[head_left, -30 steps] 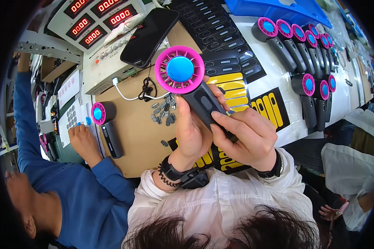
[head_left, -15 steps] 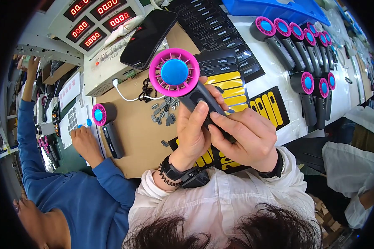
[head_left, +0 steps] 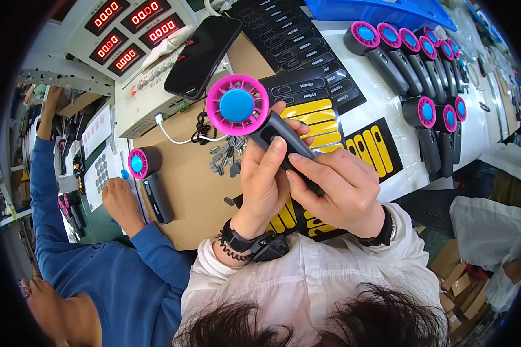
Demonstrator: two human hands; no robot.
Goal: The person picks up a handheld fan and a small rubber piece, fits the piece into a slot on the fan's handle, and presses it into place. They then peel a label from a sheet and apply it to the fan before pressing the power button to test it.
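Observation:
A handheld fan (head_left: pixel 281 128) with a pink grille, a blue hub and a dark grey handle is held up over the table, its head toward the far left. My left hand (head_left: pixel 263 179) wraps round the handle, the thumb lying along its front face. The fingertips of my right hand (head_left: pixel 341 188) press on the lower part of the handle, thumb and forefinger close together. What lies under those fingertips is hidden. Beneath my hands are sheets of yellow strips (head_left: pixel 315 118). Small grey pieces (head_left: pixel 230 156) lie scattered just left of my left hand.
Another fan (head_left: pixel 154 191) lies at left, near a co-worker's hand (head_left: pixel 121 202). Several finished-looking fans (head_left: pixel 382 66) are grouped at far right, below a blue bin (head_left: pixel 382 14). A phone (head_left: pixel 205 55) rests on a meter box (head_left: pixel 150 95) with red displays. Black label sheets (head_left: pixel 295 40) lie beyond my hands.
The fan's head has shifted slightly down and left in the picture. Both my hands keep their hold on the handle. The co-worker's hand has moved a little to the right.

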